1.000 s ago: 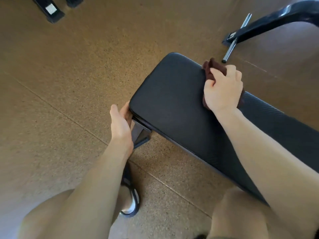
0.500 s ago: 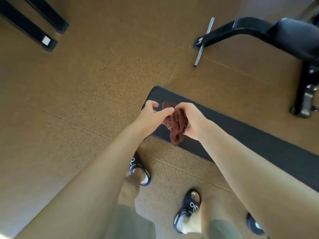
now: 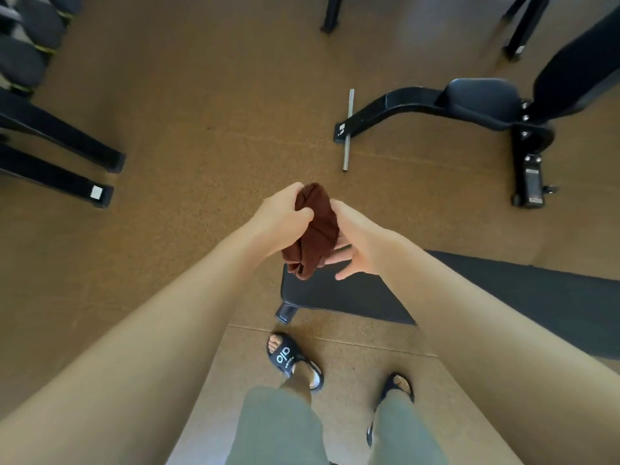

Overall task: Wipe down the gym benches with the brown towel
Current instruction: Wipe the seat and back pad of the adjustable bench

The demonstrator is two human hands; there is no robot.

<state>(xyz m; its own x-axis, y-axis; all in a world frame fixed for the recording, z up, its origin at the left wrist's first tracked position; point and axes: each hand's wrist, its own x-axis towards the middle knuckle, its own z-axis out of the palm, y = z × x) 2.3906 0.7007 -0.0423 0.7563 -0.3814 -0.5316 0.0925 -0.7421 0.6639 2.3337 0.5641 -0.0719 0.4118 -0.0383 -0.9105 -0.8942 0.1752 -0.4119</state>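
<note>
Left hand (image 3: 280, 218): fingers curled over top of bunched brown towel (image 3: 315, 231), gripping it. Right hand (image 3: 355, 245): fingers extended, mostly straight, against right side and underside of towel. Towel raised in air, above left end of flat black bench (image 3: 503, 297). Second bench (image 3: 476, 102) far right, metal rod (image 3: 348, 129) at its foot.

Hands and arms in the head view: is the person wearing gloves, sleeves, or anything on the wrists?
No. The left hand and right hand are bare, with no gloves, rings or watch showing. Both forearms are uncovered right to the frame's edge; no sleeves appear.
</note>
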